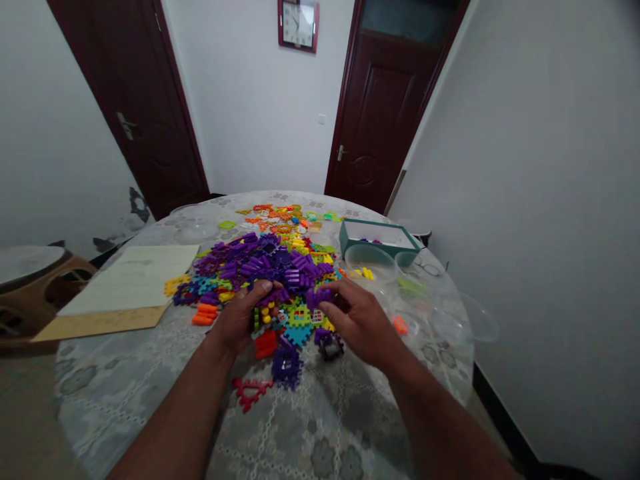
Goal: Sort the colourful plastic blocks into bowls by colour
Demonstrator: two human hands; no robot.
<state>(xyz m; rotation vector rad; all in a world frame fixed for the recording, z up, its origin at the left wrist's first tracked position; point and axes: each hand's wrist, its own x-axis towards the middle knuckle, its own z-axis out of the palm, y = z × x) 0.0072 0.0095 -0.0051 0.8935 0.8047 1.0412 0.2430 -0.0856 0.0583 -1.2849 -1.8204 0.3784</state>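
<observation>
A heap of colourful plastic building pieces (255,257), mostly purple, covers the middle of the table. My right hand (356,319) pinches a ribbed purple building piece (318,298) between thumb and fingers at the heap's near right side. At its near left side, my left hand (245,310) is closed around a purple building piece (281,296); part of that piece is hidden by the fingers. Between and below the hands lie a red-orange block (266,344), a dark purple gear-edged piece (287,365), a blue toothed piece (298,335) and a red triangular frame (250,392).
A teal-edged box (383,233) with a few purple pieces stands at the back right. Clear plastic containers (371,264) sit in front of it, some holding pieces. A pale sheet (135,277) on a board lies at the left of the patterned round table (115,380).
</observation>
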